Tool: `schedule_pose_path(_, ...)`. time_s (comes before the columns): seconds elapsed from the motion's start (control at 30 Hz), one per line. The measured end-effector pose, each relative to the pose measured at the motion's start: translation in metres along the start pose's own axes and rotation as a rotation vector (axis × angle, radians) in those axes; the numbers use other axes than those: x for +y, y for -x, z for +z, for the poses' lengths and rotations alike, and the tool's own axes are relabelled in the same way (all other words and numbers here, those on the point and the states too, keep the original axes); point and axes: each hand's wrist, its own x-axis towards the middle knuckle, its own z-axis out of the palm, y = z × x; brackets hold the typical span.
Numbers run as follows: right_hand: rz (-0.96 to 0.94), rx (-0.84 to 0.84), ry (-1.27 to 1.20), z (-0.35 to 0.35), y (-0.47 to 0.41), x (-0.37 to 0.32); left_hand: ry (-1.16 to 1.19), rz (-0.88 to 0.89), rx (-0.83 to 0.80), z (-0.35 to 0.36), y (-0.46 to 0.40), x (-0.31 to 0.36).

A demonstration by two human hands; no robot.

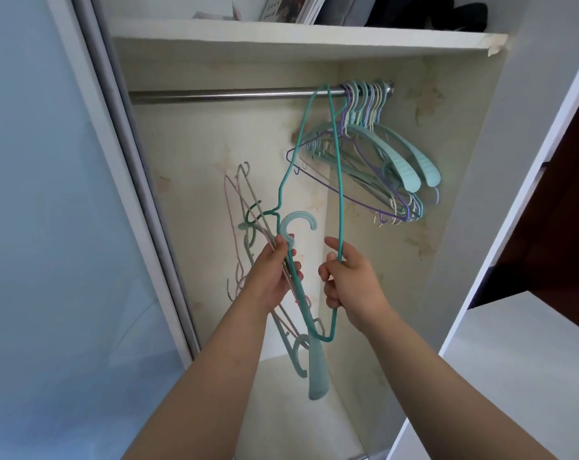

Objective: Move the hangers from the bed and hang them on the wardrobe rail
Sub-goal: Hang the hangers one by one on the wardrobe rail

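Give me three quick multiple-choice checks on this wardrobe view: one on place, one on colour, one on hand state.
1. Where on the wardrobe rail do the hung hangers sit?
A. Its right end
B. Its middle
C. Its left end

2. What colour is the thin wire hanger in the right hand?
A. Red
B. Teal
C. Black

3. What is the left hand doing?
A. Hanging open
B. Pressing the shelf
C. Gripping a bundle of hangers

Answers:
1 A: the hooks crowd against the rail's right end.
2 B: its wire loop is teal.
3 C: the fingers curl round several hanger stems.
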Motion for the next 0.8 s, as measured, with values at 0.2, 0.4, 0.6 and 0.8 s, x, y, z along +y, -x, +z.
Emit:
schedule_pose_path(0.2, -0.037, 0.098, 0.504, -0.003, -0.001, 0.002, 0.018, 0.019, 0.000, 0.006, 0.002, -0.001)
schedule_pose_path(0.4, 0.038, -0.082, 1.124, 0.002, 0.015, 0.020, -0.148, 0.153, 0.055, 0.020, -0.001, 0.004)
schedule_pose_path(0.6, -0.063, 0.005, 1.055, 0.007, 0.021, 0.019, -0.241, 0.200, 0.081, 0.024, -0.001, 0.007)
schedule_pose_path(0.8, -0.173, 0.087, 1.116, 0.011, 0.026, 0.017, 0.023, 0.115, 0.010, 0.013, 0.005, 0.006)
